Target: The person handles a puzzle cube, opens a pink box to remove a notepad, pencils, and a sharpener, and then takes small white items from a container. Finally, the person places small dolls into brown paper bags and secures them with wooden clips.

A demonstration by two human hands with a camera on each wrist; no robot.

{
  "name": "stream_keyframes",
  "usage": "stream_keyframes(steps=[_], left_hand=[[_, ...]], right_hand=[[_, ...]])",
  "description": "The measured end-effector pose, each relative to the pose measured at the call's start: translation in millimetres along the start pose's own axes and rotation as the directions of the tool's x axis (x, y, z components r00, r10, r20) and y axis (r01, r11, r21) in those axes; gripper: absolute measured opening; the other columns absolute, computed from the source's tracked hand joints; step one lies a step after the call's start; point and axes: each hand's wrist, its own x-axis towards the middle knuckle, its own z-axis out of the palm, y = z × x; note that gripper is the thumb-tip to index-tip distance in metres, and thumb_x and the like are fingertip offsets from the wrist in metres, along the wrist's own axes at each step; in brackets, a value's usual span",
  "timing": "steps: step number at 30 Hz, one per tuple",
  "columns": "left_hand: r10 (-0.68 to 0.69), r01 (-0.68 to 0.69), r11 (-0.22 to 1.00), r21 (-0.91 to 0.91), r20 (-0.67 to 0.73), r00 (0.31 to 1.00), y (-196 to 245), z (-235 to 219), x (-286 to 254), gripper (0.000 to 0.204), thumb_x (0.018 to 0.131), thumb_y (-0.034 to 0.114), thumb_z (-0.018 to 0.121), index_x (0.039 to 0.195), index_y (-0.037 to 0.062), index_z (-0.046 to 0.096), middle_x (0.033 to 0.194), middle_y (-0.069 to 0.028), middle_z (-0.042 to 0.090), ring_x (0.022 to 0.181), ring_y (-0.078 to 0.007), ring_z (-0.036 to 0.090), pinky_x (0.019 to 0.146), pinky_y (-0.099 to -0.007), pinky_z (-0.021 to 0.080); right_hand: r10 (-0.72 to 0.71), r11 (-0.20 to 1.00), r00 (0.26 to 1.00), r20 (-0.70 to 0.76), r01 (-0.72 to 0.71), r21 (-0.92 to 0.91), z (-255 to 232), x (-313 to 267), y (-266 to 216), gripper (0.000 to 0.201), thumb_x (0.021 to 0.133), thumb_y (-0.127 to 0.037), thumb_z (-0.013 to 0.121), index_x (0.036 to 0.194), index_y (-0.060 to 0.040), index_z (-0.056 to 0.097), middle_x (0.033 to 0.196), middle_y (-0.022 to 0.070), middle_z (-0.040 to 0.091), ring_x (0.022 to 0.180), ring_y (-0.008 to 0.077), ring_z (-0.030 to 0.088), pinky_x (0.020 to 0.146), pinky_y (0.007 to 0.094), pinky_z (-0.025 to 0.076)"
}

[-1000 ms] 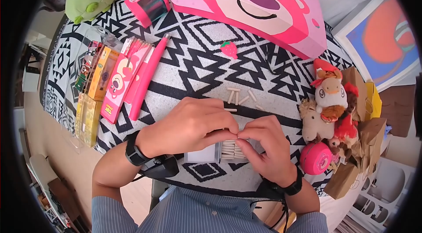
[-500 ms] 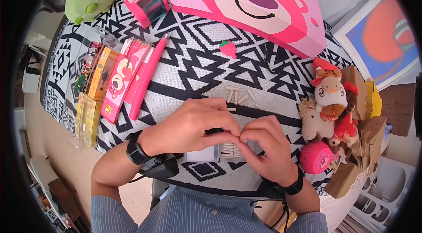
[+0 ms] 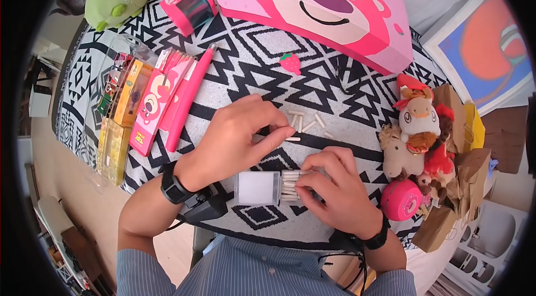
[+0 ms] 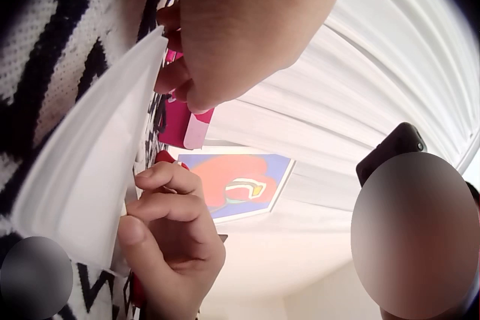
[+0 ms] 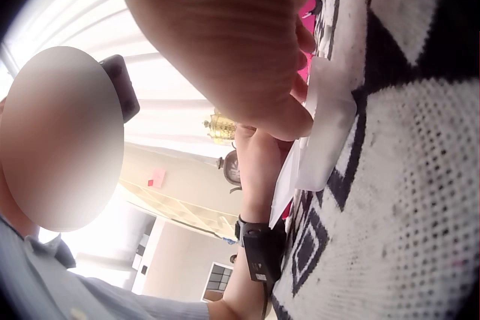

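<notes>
A clear plastic case lies on the patterned cloth, its left part (image 3: 257, 188) holding a white sheet. In its right part sit several small white sticks (image 3: 289, 185). My right hand (image 3: 338, 192) is over this part, fingers bent and fingertips right at the sticks. Beyond the case lie several loose white sticks (image 3: 301, 124). The left hand (image 3: 234, 134) hovers just left of them, thumb and forefinger apart and close to the nearest sticks. In the left wrist view, the translucent case (image 4: 90, 155) stands beside the right hand's fingertips.
A pink bear box (image 3: 335, 22) lies at the back, with a strawberry-shaped piece (image 3: 290, 63) before it. To the left are a pink pencil pack (image 3: 159, 100) and clear yellow boxes (image 3: 111, 151). Plush toys (image 3: 416, 128) and a round pink case (image 3: 401, 200) lie right.
My hands had their fingertips together over the case; the left hand has since moved up and away to the loose sticks. The right hand has lowered slightly, staying at the case.
</notes>
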Motion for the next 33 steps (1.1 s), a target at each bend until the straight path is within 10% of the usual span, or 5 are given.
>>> stream_keyframes(steps=[33], left_hand=[[-0.044,0.035,0.994,0.102,0.083,0.996,7,0,1,0.010,0.076,0.005,0.071,0.079,0.0028,0.061,0.070,-0.0063,0.060,0.063,-0.0220,0.054,0.056,-0.0313,0.044]], right_hand=[[0.068,0.985,0.992,-0.103,-0.051,0.162,11,2,2,0.023,0.070,-0.001,0.069,0.084,-0.0056,0.051,0.095,0.0096,0.051,0.094,0.0302,0.048,0.081,0.0375,0.042]])
